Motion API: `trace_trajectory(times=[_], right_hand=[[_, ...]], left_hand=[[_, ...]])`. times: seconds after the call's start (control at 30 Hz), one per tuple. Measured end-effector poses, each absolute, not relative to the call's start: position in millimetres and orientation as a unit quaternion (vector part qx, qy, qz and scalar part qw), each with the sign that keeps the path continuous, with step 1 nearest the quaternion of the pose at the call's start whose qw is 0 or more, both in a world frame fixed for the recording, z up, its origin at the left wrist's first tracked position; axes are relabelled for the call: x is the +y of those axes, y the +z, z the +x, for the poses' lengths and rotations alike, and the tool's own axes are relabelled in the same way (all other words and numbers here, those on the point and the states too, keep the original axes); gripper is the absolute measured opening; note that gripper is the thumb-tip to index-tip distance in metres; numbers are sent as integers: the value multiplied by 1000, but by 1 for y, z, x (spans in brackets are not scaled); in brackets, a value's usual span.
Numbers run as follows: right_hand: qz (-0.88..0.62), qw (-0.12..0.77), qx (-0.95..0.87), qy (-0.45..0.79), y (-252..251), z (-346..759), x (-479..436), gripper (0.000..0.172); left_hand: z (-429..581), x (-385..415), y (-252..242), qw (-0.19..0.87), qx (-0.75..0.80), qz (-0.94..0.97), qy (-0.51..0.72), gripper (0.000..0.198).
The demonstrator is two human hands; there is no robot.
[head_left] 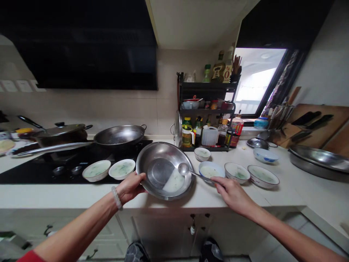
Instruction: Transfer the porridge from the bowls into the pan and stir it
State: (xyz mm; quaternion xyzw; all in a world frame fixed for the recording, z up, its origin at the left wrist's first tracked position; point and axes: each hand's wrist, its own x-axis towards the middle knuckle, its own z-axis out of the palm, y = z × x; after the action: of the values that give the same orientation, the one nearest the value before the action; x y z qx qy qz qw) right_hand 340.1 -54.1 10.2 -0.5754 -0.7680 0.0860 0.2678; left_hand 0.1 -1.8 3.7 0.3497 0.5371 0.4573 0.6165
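My left hand (131,187) grips the left rim of a large steel basin (152,156) and tilts it up toward me on the counter edge. A little pale soup (174,182) pools in its lower right. My right hand (231,193) is closed on the handle of a steel ladle (184,169), whose bowl hangs over the basin's right side. Two white bowls of soup (96,170) (121,168) stand left of the basin on the stove edge. Several more soup bowls (209,170) (237,172) (263,176) stand to the right.
A steel wok (120,135) and a lidded pan (61,133) sit on the black cooktop (32,174). A black spice rack (207,109) stands by the window. Another small bowl (202,154), a blue-patterned bowl (265,155), a big steel basin (319,160) and a knife board (316,123) are at right.
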Motion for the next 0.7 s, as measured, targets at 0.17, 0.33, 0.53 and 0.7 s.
trace_trajectory(times=[0.17, 0.33, 0.53, 0.7], right_hand=[[-543, 249, -799, 72, -1, 326, -42, 38], [-570, 246, -773, 132, 0, 319, -38, 35], [-640, 283, -658, 277, 11, 320, -35, 32], [-674, 309, -558, 374, 20, 319, -40, 34]], left_hand=[[1, -2, 3, 616, 536, 355, 455, 19], [1, -3, 4, 614, 539, 357, 453, 19], [0, -3, 2, 617, 531, 358, 458, 21], [-2, 0, 0, 620, 532, 355, 455, 20]])
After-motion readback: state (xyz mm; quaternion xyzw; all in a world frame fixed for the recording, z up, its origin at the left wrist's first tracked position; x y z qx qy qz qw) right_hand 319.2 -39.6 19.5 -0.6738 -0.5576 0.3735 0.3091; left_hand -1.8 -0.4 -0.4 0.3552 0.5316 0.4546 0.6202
